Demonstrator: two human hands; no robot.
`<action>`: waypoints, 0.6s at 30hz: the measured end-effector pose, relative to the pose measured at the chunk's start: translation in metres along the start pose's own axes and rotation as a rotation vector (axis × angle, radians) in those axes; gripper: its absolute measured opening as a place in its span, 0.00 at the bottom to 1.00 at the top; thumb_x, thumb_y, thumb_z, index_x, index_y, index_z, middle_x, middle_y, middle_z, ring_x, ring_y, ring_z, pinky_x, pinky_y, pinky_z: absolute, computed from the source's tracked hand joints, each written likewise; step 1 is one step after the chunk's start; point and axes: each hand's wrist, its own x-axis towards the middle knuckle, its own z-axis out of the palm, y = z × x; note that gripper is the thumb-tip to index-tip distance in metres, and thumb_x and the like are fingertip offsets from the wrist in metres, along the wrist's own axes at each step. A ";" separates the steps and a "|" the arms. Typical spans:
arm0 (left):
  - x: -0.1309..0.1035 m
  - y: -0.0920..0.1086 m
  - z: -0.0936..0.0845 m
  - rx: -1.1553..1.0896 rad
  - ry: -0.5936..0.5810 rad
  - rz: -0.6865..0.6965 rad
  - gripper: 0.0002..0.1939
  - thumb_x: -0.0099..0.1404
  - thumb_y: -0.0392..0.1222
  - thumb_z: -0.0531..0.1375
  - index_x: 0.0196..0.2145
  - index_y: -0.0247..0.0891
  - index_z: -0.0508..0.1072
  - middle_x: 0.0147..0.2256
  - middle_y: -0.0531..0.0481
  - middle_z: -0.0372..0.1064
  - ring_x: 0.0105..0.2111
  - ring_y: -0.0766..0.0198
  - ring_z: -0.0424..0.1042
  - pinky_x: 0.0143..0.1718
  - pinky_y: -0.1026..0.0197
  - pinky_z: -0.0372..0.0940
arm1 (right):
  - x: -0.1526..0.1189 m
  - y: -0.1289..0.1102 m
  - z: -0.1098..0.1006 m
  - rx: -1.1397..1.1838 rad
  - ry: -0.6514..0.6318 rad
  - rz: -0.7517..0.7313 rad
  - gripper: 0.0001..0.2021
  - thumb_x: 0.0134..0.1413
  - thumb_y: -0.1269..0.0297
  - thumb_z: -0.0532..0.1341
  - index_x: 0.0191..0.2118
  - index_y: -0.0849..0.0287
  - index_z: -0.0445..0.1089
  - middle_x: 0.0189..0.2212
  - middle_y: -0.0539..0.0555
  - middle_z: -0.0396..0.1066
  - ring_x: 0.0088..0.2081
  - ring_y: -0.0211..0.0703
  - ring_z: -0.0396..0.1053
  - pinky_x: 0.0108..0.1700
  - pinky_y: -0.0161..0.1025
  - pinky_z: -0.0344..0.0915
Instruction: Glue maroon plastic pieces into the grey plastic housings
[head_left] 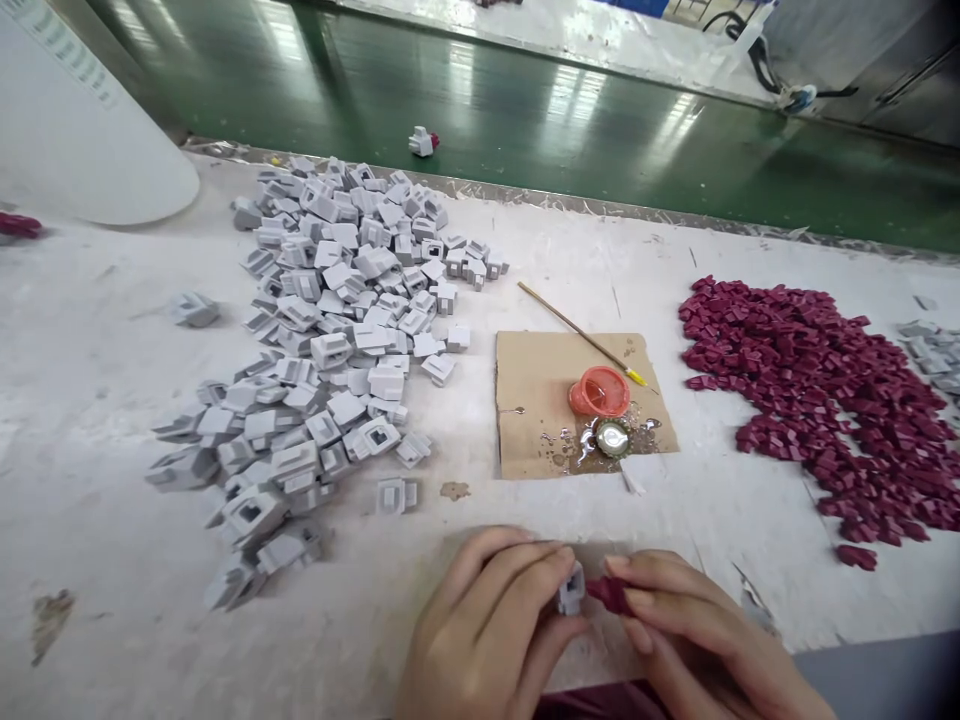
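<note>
My left hand (491,625) is closed on a grey plastic housing (571,590), whose opening faces right. Between the fingertips of my right hand (694,625) is a dark red piece (609,594), its narrow end pointing at the grey housing and close to it. Both hands are low in the view, near the table's front edge. A large pile of grey housings (337,300) lies to the left, and a pile of dark red pieces (817,390) to the right.
Beyond my hands lies a cardboard sheet (525,400) with a red cup (602,392), a wet metal cap (613,438) and a thin stick (574,328). A green conveyor belt (510,110) carries one joined grey-and-red part (422,142). A white casing (90,130) stands back left.
</note>
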 end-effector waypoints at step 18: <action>0.005 -0.002 -0.007 0.004 -0.071 0.034 0.12 0.72 0.37 0.54 0.50 0.33 0.70 0.47 0.46 0.76 0.49 0.61 0.70 0.53 0.64 0.69 | 0.011 -0.003 -0.004 -0.140 -0.206 -0.195 0.16 0.61 0.78 0.59 0.51 0.58 0.71 0.46 0.57 0.75 0.47 0.46 0.74 0.47 0.38 0.77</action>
